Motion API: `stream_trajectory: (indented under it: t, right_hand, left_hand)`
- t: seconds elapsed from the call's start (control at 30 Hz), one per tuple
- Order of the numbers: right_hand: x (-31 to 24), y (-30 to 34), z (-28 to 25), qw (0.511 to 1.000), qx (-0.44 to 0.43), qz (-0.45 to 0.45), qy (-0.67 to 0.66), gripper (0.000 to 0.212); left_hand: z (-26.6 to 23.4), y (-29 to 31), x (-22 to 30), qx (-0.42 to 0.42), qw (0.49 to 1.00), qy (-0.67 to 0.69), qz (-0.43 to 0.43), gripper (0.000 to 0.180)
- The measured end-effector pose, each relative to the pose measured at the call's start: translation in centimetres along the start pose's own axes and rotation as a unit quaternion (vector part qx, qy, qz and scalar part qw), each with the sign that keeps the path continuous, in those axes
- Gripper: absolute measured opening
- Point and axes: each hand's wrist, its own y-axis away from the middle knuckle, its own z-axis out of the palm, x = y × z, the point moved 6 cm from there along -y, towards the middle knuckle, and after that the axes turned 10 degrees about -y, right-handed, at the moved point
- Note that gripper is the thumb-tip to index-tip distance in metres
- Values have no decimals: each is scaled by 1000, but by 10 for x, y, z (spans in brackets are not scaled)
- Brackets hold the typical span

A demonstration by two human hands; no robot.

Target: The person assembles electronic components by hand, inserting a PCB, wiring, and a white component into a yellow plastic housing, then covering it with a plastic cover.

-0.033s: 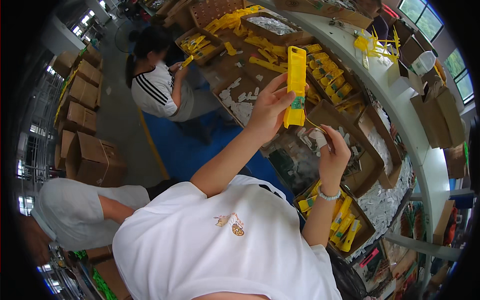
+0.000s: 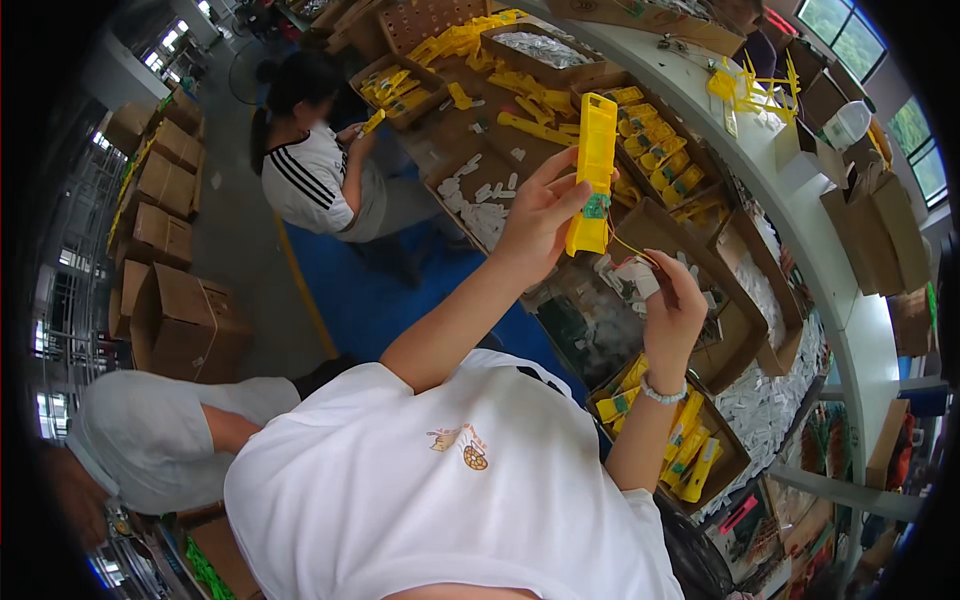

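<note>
Left hand [image 2: 535, 222] was clamped on the yellow case [image 2: 597, 140], thumb over the near edge, fingers behind. Case was up in the air above the bench [image 2: 455, 128], long axis near vertical in view, hollow side facing the wearer. Green board [image 2: 596, 207] sat in the lower half, right by the thumb tip. Couldn't tell if it was seated flush.

Thin wires [image 2: 627, 245] ran off the board, below the case's right side, to the right hand [image 2: 676, 308]. That one had thumb and finger pinched together on the far end of the wires; exact grip was partly hidden. White piece [image 2: 641, 282] at those fingertips: held part or finger cover, couldn't tell.

Handling notes, my read:
- Left grip looked right: thumb beside the board backed it up. Best pressed on the case wall, not on components.
- Wires had a little slack. Worth keeping; a tug would have loaded the board joints first.
- Hands needed to travel together, else the wires went taut.
- Wires best kept inside the case walls, off the rim, so nothing pinched.

Box [image 2: 730, 482] with more yellow parts [image 2: 683, 445] stood under the right forearm; a low elbow could have snagged it.
</note>
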Motion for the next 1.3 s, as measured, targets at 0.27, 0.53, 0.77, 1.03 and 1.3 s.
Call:
stream_trajectory:
  t: [0.27, 0.53, 0.77, 1.03, 1.3]
  right_hand:
    - [-39, 1, 1, 946, -177, 112, -249, 32]
    - [-85, -12, -11, 972, -32, -211, 100, 24]
    - [-79, -20, -25, 941, 152, -302, -5, 17]
    - [-97, -16, -12, 884, 156, -396, 194, 19]
    - [-97, -6, -17, 877, 193, -416, 143, 19]
  left_hand:
    - [18, -2, -1, -6, 999, -34, 19, 43]
    - [22, 7, -3, -22, 990, -136, -15, 37]
    - [39, 33, -14, -136, 984, -82, -78, 40]
    - [51, 57, -4, -206, 953, -198, -97, 41]
    - [51, 58, 13, -222, 931, -280, -68, 42]
